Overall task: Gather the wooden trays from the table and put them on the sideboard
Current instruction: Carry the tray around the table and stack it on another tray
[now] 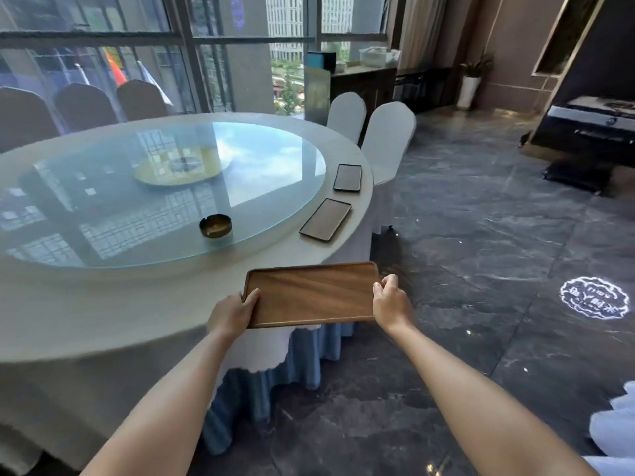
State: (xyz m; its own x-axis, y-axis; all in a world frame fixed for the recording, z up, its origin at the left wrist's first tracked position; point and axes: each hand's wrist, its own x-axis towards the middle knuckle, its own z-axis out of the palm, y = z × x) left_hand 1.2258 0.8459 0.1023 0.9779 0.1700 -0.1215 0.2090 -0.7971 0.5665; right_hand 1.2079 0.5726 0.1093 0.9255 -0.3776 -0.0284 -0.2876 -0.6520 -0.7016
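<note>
Now gripping wooden tray (pixel 311 295) by short ends w/ left hand (pixel 231 312) & right hand (pixel 390 302), overhanging round table (pixel 103 304) edge. Two more trays (pixel 325 219) (pixel 347 177) lying farther along rim, near glass turntable (pixel 154 201).

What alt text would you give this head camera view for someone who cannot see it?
A person's left hand and right hand hold a wooden tray at the edge of a round table. Two more trays lie on its rim.
</note>
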